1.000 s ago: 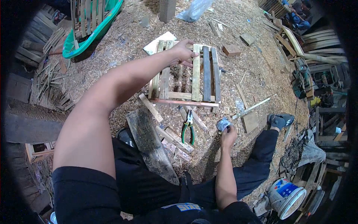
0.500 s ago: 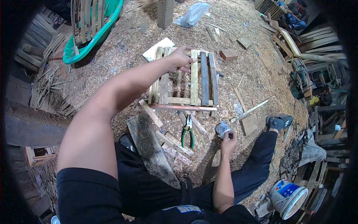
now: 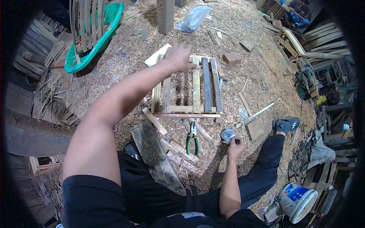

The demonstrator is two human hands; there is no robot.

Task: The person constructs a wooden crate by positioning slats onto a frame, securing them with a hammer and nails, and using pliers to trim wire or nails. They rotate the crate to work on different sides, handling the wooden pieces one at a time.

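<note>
A small slatted wooden crate (image 3: 166,97) lies on the ground before me, with pale slats and one dark grey slat (image 3: 207,85) along its top. My left hand (image 3: 178,59) is over its far end, knuckles up and thumb stretched toward a pale slat (image 3: 196,91); the other fingertips are hidden. Low on the right, my right hand (image 3: 235,147) pinches a small clear plastic bag (image 3: 228,135) with greyish contents I cannot make out. Pliers with green and black handles (image 3: 192,140) lie between the crate and me.
Scrap sticks (image 3: 155,121) and a weathered board (image 3: 157,155) lie near my legs. Beyond are a wooden post (image 3: 165,17), a plastic bag on the ground (image 3: 194,18), a wood block (image 3: 232,58) and a green tub (image 3: 95,49). A white bucket (image 3: 297,203) stands right. Another person (image 3: 298,15) sits far right.
My left hand has shifted left across the crate's far end and turned knuckles up. My right hand still holds the small bag. The view has tilted slightly.
</note>
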